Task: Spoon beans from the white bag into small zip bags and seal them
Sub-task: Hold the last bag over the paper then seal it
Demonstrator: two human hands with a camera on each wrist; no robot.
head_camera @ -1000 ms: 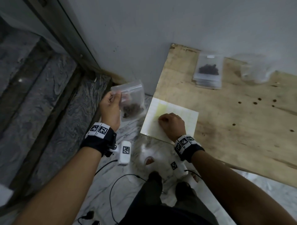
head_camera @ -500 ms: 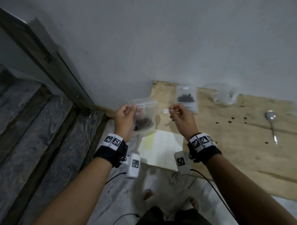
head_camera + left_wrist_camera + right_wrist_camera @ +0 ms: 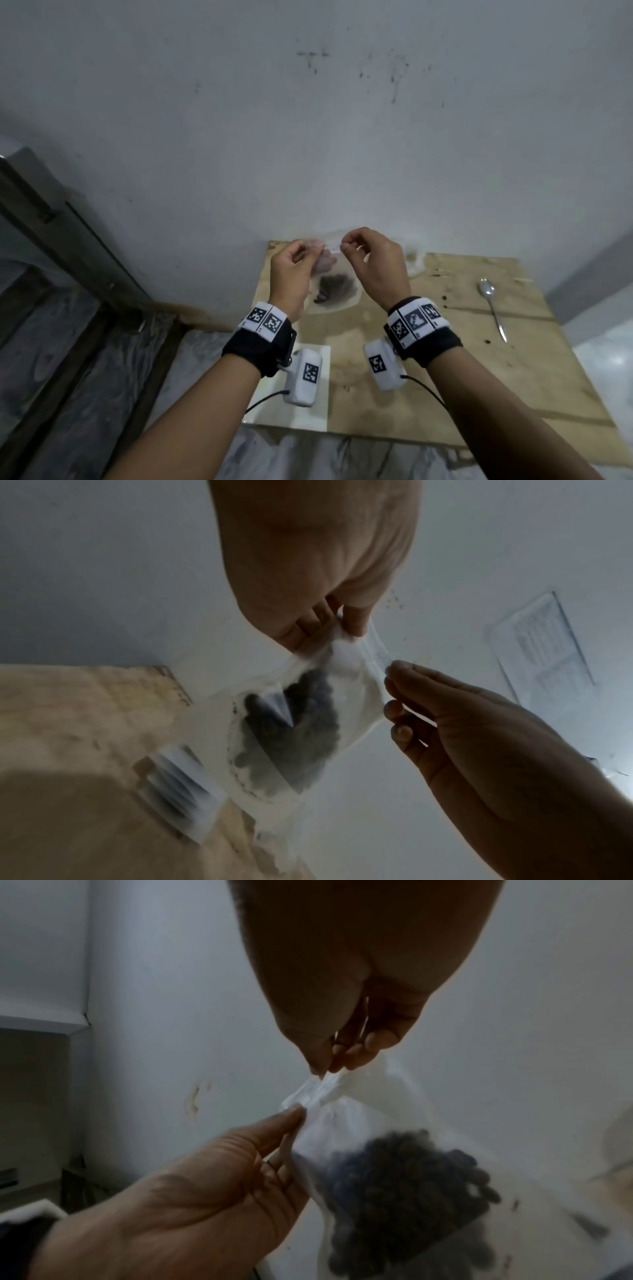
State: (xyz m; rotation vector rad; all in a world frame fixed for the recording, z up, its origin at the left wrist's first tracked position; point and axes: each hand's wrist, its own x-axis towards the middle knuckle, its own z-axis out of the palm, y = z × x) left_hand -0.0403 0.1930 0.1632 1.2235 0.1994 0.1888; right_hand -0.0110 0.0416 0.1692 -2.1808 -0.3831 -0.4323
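A small clear zip bag (image 3: 334,287) with dark beans at its bottom hangs in the air above the wooden board (image 3: 445,377), close to the wall. My left hand (image 3: 317,248) pinches its top left corner. My right hand (image 3: 344,246) pinches the top edge from the right, where a small white strip shows. In the left wrist view the bag (image 3: 291,737) hangs below my left hand (image 3: 342,626), with the right hand (image 3: 390,685) at the zip strip. The right wrist view shows the bag (image 3: 394,1177) between my right hand (image 3: 337,1064) and left hand (image 3: 294,1118).
A metal spoon (image 3: 493,308) lies on the board's right side, with a few loose beans (image 3: 445,298) near it. The white bag (image 3: 416,257) sits against the wall behind my right hand. A white sheet (image 3: 308,418) lies on the board's near left corner. A stack of small bags (image 3: 178,785) lies on the board.
My right hand left the white sheet with a small white piece and came up to the bag's top. Both hands and the bag rose and moved right, over the board.
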